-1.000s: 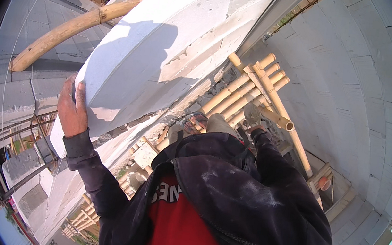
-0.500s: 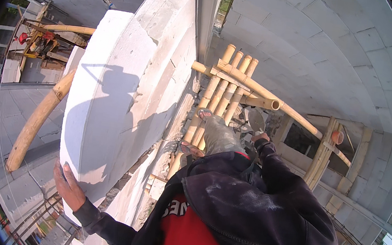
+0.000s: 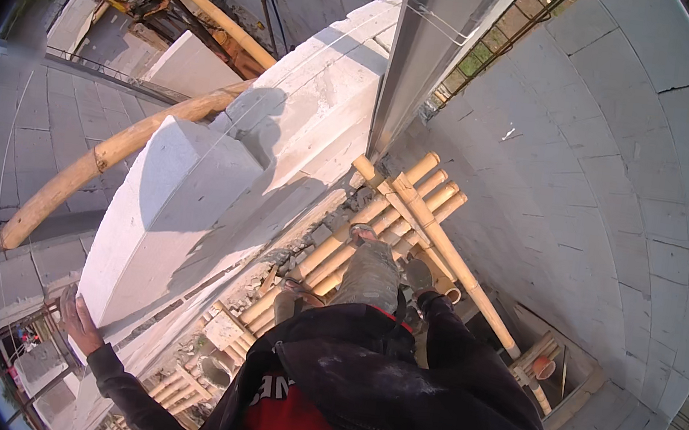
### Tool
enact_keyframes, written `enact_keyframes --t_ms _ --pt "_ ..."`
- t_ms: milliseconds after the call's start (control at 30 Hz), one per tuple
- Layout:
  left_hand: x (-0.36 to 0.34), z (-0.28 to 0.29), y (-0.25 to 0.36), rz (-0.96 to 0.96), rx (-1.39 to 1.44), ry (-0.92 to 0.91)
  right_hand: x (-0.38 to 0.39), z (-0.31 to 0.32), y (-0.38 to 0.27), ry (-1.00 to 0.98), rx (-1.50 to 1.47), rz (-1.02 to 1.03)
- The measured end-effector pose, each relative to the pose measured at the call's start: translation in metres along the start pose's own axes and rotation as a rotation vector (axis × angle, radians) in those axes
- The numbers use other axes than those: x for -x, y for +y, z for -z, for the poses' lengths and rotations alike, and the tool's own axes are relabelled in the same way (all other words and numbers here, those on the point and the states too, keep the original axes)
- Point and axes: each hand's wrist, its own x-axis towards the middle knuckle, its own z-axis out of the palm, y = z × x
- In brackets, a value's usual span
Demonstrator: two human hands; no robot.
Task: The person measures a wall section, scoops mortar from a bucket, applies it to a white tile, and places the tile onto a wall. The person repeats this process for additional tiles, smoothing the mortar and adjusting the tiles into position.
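A white masonry block [image 3: 179, 195] stands on a pale block wall [image 3: 340, 77] to my left. My left hand [image 3: 80, 324] lies against the block's near end with fingers outstretched. My right hand [image 3: 429, 298], low beside my right leg, is closed around a trowel; its handle is hidden in the hand. The trowel's rounded grey blade [image 3: 418, 276] points forward, partly in shade. My shadow falls across the block and the wall top.
Lashed bamboo poles [image 3: 414, 211] form a platform under my feet. A thick curved pole [image 3: 102, 155] stands beyond the wall. A grey metal post [image 3: 420, 52] rises ahead. A tall grey block wall [image 3: 571, 191] bounds the right, and an orange bucket [image 3: 543, 368] sits lower right.
The view has turned, so the block, wall and bamboo appear slanted to the right. My left hand stays at the block's near end, and my right hand still holds the trowel.
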Motion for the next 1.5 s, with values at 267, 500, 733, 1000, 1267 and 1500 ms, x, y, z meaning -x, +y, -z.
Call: enact_keyframes --t_ms 267,500,733,1000,1267,1500 --pt "0.078 0.01 0.103 -0.008 -0.139 0.666 0.032 0.085 -0.237 -0.095 0.14 0.633" --pt "0.349 -0.176 0.067 1.026 0.297 0.326 0.113 0.002 -0.393 -0.197 0.714 0.838" --pt "0.659 -0.318 0.134 2.058 0.573 -0.328 0.168 -0.096 -0.463 -0.398 1.578 1.478" --pt "0.75 -0.343 0.148 2.293 0.389 0.033 0.322 -0.278 -0.496 -0.286 1.214 1.026" --pt "0.706 -0.315 0.103 2.287 0.611 0.342 0.354 -0.42 -0.515 -0.23 1.328 0.98" --pt "0.736 -0.292 0.083 1.995 0.487 -0.484 0.379 -0.537 -0.493 -0.321 1.417 0.764"
